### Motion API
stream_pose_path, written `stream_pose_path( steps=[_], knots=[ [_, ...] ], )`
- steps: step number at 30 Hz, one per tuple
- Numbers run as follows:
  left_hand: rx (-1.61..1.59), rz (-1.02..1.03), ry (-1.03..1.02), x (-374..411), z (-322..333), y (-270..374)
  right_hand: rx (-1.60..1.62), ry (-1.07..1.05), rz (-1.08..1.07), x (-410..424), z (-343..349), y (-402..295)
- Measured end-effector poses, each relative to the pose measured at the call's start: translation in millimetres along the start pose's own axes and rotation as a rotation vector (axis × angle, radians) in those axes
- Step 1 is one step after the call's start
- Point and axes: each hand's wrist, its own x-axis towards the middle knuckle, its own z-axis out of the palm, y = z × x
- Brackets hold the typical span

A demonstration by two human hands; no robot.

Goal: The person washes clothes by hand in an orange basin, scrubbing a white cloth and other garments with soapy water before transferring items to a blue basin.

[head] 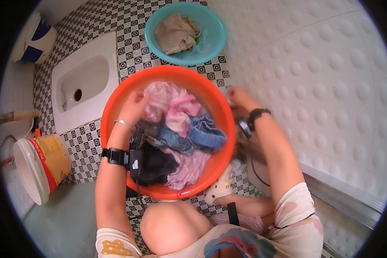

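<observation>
My left hand [136, 104] is over the left side of an orange plastic tub [116, 87], its fingers curled against the edge of a pink and white garment [161, 96]. Whether the fingers grip that cloth cannot be made out. Blue denim clothing [206, 132], a black garment [154, 164] and a pink striped one [192, 167] lie wet in the same tub. Beyond the tub's right rim, close to the wall, is my right hand [242, 97]. Its fingers are bent and blurred, so what they hold is unclear.
A turquoise basin [213, 35] with a beige cloth [177, 34] stands behind the tub. On the left are a squat toilet [59, 108], a yellow and red bucket [56, 154] and a white and blue bucket [45, 40]. A dimpled white wall panel [312, 93] rises on the right.
</observation>
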Motion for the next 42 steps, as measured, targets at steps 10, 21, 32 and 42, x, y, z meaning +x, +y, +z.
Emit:
stream_pose_path(
  steps=[10,21,32,42],
  knots=[
    [0.071,-0.017,-0.285,15,5,-38,0.727,0.038,-0.020,-50,-98,-108],
    [-0.164,-0.071,0.331,-9,-44,-65,0.556,0.098,-0.492,-46,-32,-259],
    [0.900,0.114,-0.191,3,18,-62,-0.001,0.167,-0.709,-11,87,-218],
    [1.038,0.098,-0.410,35,22,-63,-0.184,-0.048,-0.551,-4,87,-201]
  ],
)
